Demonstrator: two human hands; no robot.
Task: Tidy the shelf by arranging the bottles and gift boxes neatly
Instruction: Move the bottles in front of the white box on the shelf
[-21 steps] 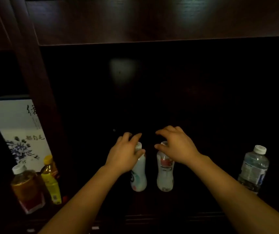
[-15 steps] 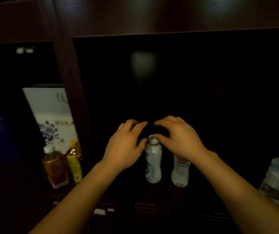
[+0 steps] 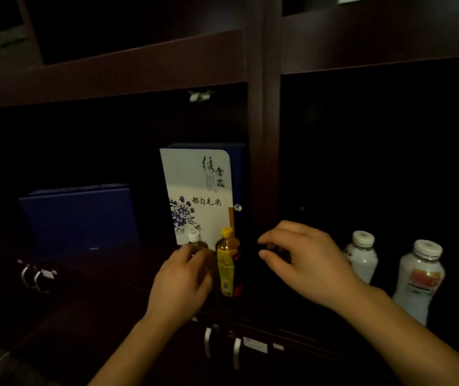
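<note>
My left hand is wrapped around a white-capped amber tea bottle in the left shelf bay; its body is mostly hidden by my fingers. A yellow-labelled bottle with a yellow cap stands just right of it, untouched. My right hand hovers with fingers apart to the right of that bottle, holding nothing. Two white drink bottles stand in the right bay. A white gift box with blue flowers stands upright behind the bottles. A dark blue gift box sits further left.
A dark wooden upright divides the two shelf bays. Cabinet door handles sit below the shelf edge, with more handles at the left. The back of both bays is very dark.
The view swung left. Both hands left the two white bottles and moved into the left bay; my left hand now grips the white-capped tea bottle.
</note>
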